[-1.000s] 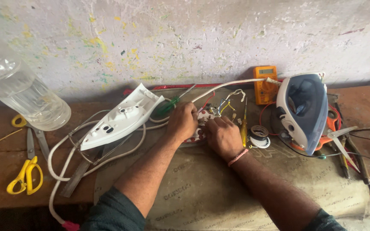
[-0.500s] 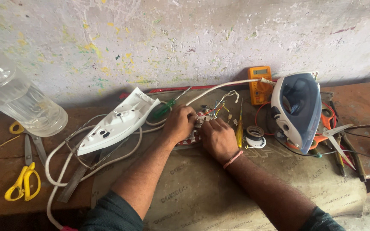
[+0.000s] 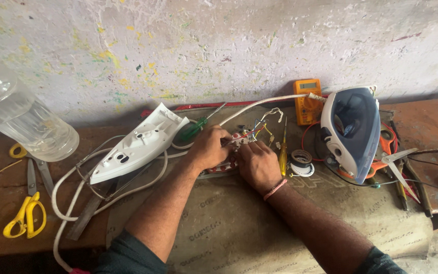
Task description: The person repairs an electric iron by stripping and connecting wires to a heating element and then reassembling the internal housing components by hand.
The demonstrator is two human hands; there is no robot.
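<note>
The counter (image 3: 6, 203) is worn reddish-brown wood, partly covered by a grey-tan fibrous mat (image 3: 229, 228) with a rough, printed face. Behind it rises a chalky, paint-flecked wall (image 3: 229, 45).

At the right stands the blue and white iron body (image 3: 351, 132), smooth moulded plastic, tipped up on its heel. At the left lies the white iron cover (image 3: 138, 144), pointed and glossy, and beside it a clear plastic bottle (image 3: 21, 116) on its side. A thick white cord (image 3: 82, 187) loops across the counter.

Both hands meet at the middle, over the small wiring block (image 3: 234, 147), which lies on the mat between the two iron parts, with red, yellow and white wires sprouting from it. The left hand (image 3: 209, 149) curls its fingers down on the block, pinning it; the right hand (image 3: 257, 165) has its fingers bent onto the same piece, though whether they pinch a wire I cannot tell. The work in hand looks like fiddling with the terminals; fine, steady finger pressure seems called for.

Smaller things: an orange multimeter (image 3: 307, 101), yellow-handled scissors (image 3: 24, 215), a green screwdriver (image 3: 198, 126), a yellow tester screwdriver (image 3: 283, 157), a solder reel (image 3: 301, 158).
</note>
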